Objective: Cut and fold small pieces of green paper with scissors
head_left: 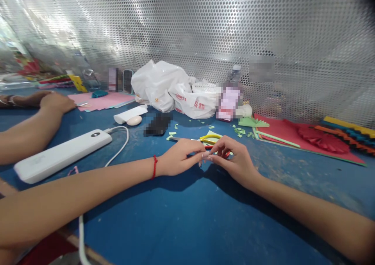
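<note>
My left hand (181,156), with a red thread round its wrist, rests on the blue table (187,218) with fingers pressed together and pointing right. My right hand (234,159) meets it fingertip to fingertip, fingers curled in a pinch. Whatever sits between the fingertips is too small to make out; a bit of red shows under the right fingers. Just behind both hands lie yellow-handled scissors (209,138) on a yellow-green paper scrap.
A white power bank (63,153) with cable lies at left. Another person's forearms (32,128) rest at far left by pink paper (102,100). White plastic bags (172,87), a bottle (231,93), red paper (293,136) with a pleated red flower (320,140) lie behind. Perforated metal wall at the back.
</note>
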{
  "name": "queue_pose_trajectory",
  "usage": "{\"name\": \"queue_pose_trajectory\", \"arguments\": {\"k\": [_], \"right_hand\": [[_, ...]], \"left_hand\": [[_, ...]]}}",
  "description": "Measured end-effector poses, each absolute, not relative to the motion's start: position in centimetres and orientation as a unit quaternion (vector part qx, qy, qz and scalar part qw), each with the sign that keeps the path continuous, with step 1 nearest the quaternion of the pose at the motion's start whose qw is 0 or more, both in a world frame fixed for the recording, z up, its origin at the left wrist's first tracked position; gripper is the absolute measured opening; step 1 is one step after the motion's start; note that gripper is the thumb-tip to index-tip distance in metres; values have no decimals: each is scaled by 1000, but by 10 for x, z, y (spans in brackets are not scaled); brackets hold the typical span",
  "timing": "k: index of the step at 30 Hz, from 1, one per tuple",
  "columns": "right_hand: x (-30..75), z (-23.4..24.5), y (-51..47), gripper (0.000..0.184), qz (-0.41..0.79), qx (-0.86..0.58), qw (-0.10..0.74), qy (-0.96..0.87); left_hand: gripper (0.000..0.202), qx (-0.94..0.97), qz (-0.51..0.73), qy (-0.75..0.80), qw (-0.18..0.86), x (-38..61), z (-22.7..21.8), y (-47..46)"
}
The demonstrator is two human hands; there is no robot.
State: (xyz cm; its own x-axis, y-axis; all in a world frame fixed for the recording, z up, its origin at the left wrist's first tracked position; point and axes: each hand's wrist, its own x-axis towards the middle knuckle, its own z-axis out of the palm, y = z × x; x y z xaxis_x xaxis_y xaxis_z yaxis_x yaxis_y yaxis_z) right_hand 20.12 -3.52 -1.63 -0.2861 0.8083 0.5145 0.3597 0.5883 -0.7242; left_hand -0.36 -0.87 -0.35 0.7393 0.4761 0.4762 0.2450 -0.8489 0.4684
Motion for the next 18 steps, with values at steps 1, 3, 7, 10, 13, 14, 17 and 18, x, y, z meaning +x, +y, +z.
{"name": "queue_pose_trajectory", "arguments": {"k": [1,3,7,10,13,14,17,18], "right_hand": [[201,-16,-35,17,254,-388,454,-761],[201,-16,-34,18,278,-388,436,-763],[201,-15,-34,22,318,-356,387,-789],[201,-15,-34,25,331,-350,368,-795],[202,-14,-33,25,348,-340,357,-798],[202,-14,-32,25,353,-331,357,-799],[203,-15,-31,27,377,-301,358,-800],[203,-15,-31,27,393,-293,356,-796]], "left_hand": [[31,904,307,205,216,-3,-2,-9],[33,886,310,219,268,-4,-1,-9],[34,879,299,214,302,-4,-1,-7],[32,896,288,192,278,-4,-3,-7],[32,901,281,179,276,-3,-3,-8],[32,901,280,177,281,-3,-3,-8],[33,896,276,176,301,-3,-2,-9],[33,895,274,175,307,-3,-2,-9]]}}
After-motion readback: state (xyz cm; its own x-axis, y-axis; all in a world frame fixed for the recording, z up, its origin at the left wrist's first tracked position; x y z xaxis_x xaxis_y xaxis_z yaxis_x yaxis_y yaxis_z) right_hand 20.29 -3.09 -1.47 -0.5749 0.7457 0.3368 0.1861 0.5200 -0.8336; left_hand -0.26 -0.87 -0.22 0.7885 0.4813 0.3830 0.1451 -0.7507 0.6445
